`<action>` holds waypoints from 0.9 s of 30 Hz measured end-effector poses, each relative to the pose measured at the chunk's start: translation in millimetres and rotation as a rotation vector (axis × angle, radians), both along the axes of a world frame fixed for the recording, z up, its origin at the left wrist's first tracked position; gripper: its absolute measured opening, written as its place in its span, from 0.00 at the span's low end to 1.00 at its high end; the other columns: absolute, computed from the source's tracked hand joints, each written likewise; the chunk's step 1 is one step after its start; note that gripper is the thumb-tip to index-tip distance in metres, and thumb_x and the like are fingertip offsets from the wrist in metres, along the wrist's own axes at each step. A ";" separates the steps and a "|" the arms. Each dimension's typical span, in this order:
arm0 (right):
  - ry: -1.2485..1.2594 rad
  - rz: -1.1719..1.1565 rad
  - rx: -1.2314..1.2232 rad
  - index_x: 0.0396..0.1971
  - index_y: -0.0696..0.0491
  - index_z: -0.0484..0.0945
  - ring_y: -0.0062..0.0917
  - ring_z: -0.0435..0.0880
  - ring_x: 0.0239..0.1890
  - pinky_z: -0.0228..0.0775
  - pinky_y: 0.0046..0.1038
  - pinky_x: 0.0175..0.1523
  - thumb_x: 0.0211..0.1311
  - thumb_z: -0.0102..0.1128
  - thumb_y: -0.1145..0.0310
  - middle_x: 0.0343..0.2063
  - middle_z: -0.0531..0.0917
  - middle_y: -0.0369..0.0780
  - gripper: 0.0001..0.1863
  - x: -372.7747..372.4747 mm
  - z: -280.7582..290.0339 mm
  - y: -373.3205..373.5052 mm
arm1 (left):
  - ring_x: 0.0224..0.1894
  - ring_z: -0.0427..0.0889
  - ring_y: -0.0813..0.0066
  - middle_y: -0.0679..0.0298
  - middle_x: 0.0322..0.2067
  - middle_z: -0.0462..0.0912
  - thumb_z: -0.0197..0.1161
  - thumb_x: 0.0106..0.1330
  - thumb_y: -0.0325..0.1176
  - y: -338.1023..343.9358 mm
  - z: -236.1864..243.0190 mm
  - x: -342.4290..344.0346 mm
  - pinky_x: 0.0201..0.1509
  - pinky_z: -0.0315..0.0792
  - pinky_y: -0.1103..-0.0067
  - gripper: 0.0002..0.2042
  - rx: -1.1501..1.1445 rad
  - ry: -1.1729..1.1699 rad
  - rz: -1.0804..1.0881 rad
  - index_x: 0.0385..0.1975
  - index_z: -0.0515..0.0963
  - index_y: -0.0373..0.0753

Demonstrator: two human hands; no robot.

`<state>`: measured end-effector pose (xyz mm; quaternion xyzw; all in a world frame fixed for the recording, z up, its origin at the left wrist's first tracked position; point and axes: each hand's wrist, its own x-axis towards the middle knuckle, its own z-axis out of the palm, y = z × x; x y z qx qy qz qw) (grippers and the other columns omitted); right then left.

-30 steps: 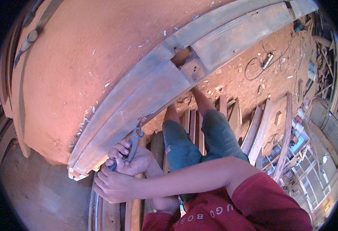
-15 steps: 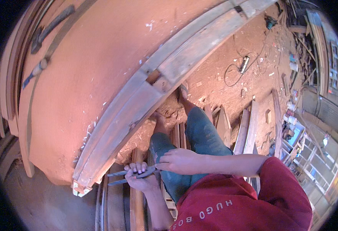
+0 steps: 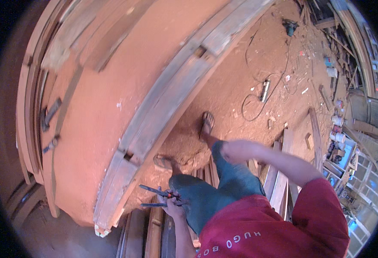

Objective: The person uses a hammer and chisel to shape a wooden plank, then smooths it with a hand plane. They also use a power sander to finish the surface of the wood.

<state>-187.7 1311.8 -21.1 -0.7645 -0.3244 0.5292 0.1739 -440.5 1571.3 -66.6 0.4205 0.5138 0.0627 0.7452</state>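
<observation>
The reddish-brown floor [image 3: 227, 99] right of the mortised timber beam [image 3: 165, 104] carries an elongated silver device [image 3: 265, 91], a looped dark cord [image 3: 250, 120] and a wooden block [image 3: 310, 141]. Left of the beam, a smooth reddish surface [image 3: 120, 81] carries a hammer-shaped tool [image 3: 51, 114].

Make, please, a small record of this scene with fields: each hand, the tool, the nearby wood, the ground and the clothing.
Left hand: holds the two-handled tool, in front of the lap
Left hand position
Right hand: apart from the tool, over the shorts; blurred, so its grip is unclear
Two-handled tool: dark, plier-like, handles spread and pointing left
Curved beam: greyish wood, with rectangular recesses
Ground: black cord and dark power tool
Clothing: red shirt, dark green shorts
</observation>
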 end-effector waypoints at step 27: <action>0.275 -1.140 0.469 0.69 0.60 0.53 0.21 0.79 0.41 0.72 0.25 0.51 0.59 0.68 0.63 0.37 0.80 0.39 0.43 103.1 11.1 -137.1 | 0.52 0.72 0.56 0.55 0.47 0.71 0.67 0.52 0.33 -287.5 -41.2 266.4 0.56 0.70 0.67 0.31 0.460 -0.116 -0.927 0.57 0.65 0.37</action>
